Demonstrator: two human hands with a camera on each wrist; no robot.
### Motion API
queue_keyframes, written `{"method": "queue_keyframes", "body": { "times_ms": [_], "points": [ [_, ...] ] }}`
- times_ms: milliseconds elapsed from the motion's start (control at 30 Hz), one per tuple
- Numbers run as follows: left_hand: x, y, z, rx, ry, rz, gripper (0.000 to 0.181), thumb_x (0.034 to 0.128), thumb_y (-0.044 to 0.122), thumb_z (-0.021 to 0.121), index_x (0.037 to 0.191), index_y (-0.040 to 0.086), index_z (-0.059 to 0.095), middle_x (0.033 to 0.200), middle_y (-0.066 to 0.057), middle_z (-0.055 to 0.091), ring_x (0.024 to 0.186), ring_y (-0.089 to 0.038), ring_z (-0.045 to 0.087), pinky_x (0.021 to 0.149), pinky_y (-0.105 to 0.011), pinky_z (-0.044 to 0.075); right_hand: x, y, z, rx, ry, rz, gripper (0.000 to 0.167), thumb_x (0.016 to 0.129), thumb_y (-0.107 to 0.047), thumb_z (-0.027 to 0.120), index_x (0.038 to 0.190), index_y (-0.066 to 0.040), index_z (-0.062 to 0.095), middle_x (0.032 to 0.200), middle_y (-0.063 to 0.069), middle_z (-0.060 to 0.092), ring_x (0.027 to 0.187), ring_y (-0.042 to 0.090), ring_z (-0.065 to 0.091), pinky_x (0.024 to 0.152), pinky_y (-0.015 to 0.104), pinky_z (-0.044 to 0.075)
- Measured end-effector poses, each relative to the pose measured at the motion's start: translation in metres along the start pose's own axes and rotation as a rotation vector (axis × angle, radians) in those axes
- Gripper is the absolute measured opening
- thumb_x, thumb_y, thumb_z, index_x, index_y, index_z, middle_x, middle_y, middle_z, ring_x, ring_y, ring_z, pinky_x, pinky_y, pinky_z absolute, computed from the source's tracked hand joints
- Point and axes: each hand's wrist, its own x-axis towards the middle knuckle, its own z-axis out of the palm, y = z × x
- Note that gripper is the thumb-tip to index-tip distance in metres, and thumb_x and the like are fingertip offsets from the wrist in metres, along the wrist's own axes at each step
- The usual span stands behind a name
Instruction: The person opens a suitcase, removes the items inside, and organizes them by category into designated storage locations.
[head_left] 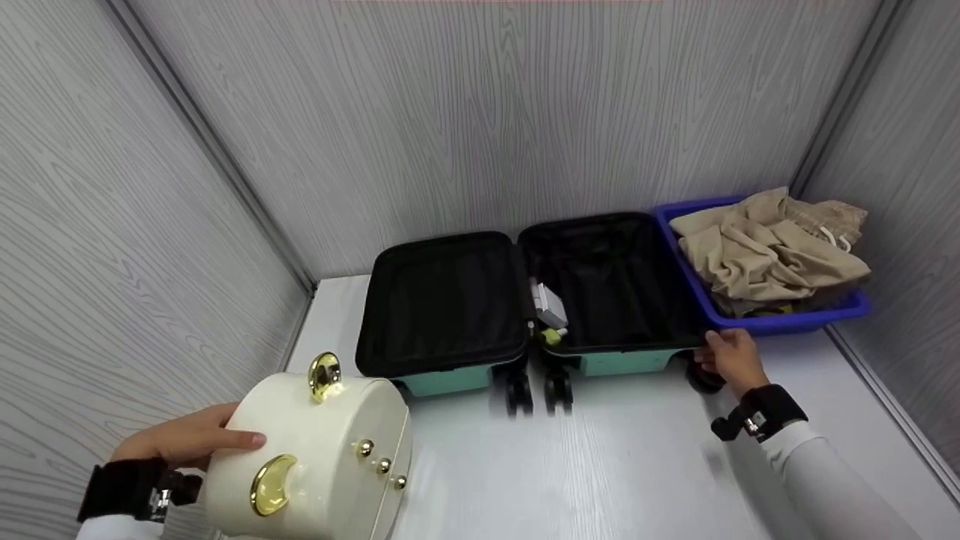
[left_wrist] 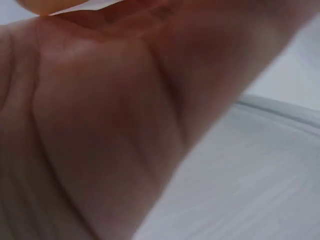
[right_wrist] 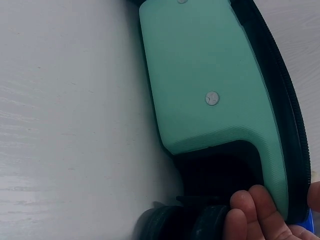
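In the head view, my left hand (head_left: 187, 435) holds the left end of a cream jewelry box (head_left: 300, 420) with a rounded top, gold crescent ornaments and gold ball knobs on its flat end. The left wrist view is mostly palm (left_wrist: 100, 110). An open mint-green suitcase (head_left: 626, 363) with a black lining lies with both halves spread. My right hand (head_left: 739, 364) grips the suitcase's near right corner. In the right wrist view, the fingers (right_wrist: 267, 215) reach under the black rim beside a wheel (right_wrist: 200, 222), with the thumb on the rim's other side.
A blue basket (head_left: 780, 324) piled with beige clothing (head_left: 757, 247) stands against the suitcase's right side. Small white and yellow-green items (head_left: 551, 306) lie near the suitcase hinge. Grey wood-grain walls (head_left: 480, 112) enclose the white surface (head_left: 525, 480) at the back and sides.
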Motion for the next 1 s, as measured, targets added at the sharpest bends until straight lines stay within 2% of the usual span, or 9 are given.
{"method": "queue_keyframes", "body": {
  "times_ms": [133, 200, 267, 300, 400, 567, 733, 833, 1000],
  "points": [
    [0.021, 0.010, 0.026, 0.048, 0.011, 0.025, 0.099, 0.1033, 0.021, 0.071, 0.167, -0.006, 0.000, 0.138, -0.029, 0.058, 0.104, -0.036, 0.077, 0.080, -0.056, 0.066, -0.001, 0.002, 0.002, 0.023, 0.005, -0.005, 0.031, 0.117, -0.024, 0.046, 0.132, 0.004, 0.043, 0.088, -0.007, 0.071, 0.080, 0.002, 0.072, 0.076, 0.023, 0.062],
    [0.031, 0.016, 0.040, 0.114, 0.057, 0.048, 0.114, 0.1000, 0.024, 0.076, 0.169, -0.001, -0.012, 0.146, -0.040, 0.045, 0.104, -0.036, 0.075, 0.078, -0.055, 0.067, 0.000, 0.003, 0.001, 0.033, 0.000, 0.001, 0.031, 0.117, -0.023, 0.046, 0.132, 0.003, 0.043, 0.086, -0.007, 0.072, 0.079, 0.003, 0.073, 0.076, 0.023, 0.063],
    [0.040, 0.022, 0.054, 0.185, 0.124, 0.070, 0.122, 0.0979, 0.026, 0.080, 0.170, 0.002, -0.015, 0.151, -0.045, 0.037, 0.104, -0.036, 0.074, 0.075, -0.051, 0.067, 0.001, 0.003, 0.000, 0.029, -0.009, 0.005, 0.034, 0.117, -0.024, 0.045, 0.135, 0.005, 0.041, 0.088, -0.006, 0.072, 0.080, 0.003, 0.073, 0.077, 0.023, 0.063],
    [0.044, 0.026, 0.061, 0.223, 0.163, 0.073, 0.123, 0.0973, 0.028, 0.081, 0.171, 0.003, -0.014, 0.152, -0.045, 0.038, 0.104, -0.034, 0.073, 0.075, -0.048, 0.066, 0.001, 0.003, -0.001, 0.025, -0.010, 0.004, 0.037, 0.117, -0.025, 0.045, 0.137, 0.006, 0.040, 0.089, -0.005, 0.072, 0.080, 0.004, 0.073, 0.077, 0.024, 0.063],
    [0.057, 0.034, 0.076, 0.292, 0.254, 0.104, 0.113, 0.0957, 0.029, 0.083, 0.173, 0.008, 0.004, 0.146, -0.039, 0.049, 0.103, -0.032, 0.072, 0.074, -0.044, 0.065, 0.002, 0.003, -0.003, 0.007, -0.019, 0.002, 0.045, 0.118, -0.026, 0.043, 0.144, 0.010, 0.036, 0.095, -0.002, 0.071, 0.083, 0.003, 0.072, 0.080, 0.024, 0.063],
    [0.073, 0.043, 0.092, 0.342, 0.328, 0.134, 0.101, 0.0943, 0.033, 0.085, 0.168, 0.006, 0.020, 0.134, -0.031, 0.060, 0.096, -0.027, 0.073, 0.070, -0.041, 0.065, 0.003, 0.003, -0.002, 0.004, -0.025, 0.002, 0.049, 0.118, -0.026, 0.043, 0.148, 0.012, 0.033, 0.101, 0.000, 0.068, 0.084, 0.003, 0.073, 0.081, 0.024, 0.063],
    [0.086, 0.049, 0.102, 0.352, 0.390, 0.153, 0.103, 0.0935, 0.037, 0.086, 0.170, 0.007, 0.024, 0.147, -0.035, 0.056, 0.101, -0.028, 0.074, 0.071, -0.039, 0.065, 0.004, 0.003, 0.000, 0.048, -0.005, 0.001, 0.043, 0.117, -0.023, 0.045, 0.143, 0.011, 0.036, 0.095, -0.002, 0.068, 0.080, 0.003, 0.074, 0.077, 0.023, 0.064],
    [0.095, 0.051, 0.103, 0.369, 0.425, 0.164, 0.105, 0.0935, 0.040, 0.085, 0.171, 0.005, 0.024, 0.160, -0.038, 0.046, 0.117, -0.035, 0.072, 0.077, -0.040, 0.065, 0.005, 0.004, 0.002, 0.088, 0.001, 0.007, 0.042, 0.117, -0.020, 0.046, 0.142, 0.011, 0.036, 0.095, -0.002, 0.067, 0.079, 0.004, 0.074, 0.077, 0.023, 0.064],
    [0.109, 0.055, 0.105, 0.426, 0.457, 0.179, 0.105, 0.0944, 0.043, 0.084, 0.171, 0.002, 0.025, 0.162, -0.036, 0.046, 0.131, -0.040, 0.065, 0.088, -0.042, 0.064, 0.007, 0.006, 0.002, 0.142, 0.014, 0.015, 0.040, 0.116, -0.017, 0.048, 0.142, 0.012, 0.037, 0.096, 0.001, 0.065, 0.078, 0.006, 0.074, 0.078, 0.024, 0.065]
  ]
}}
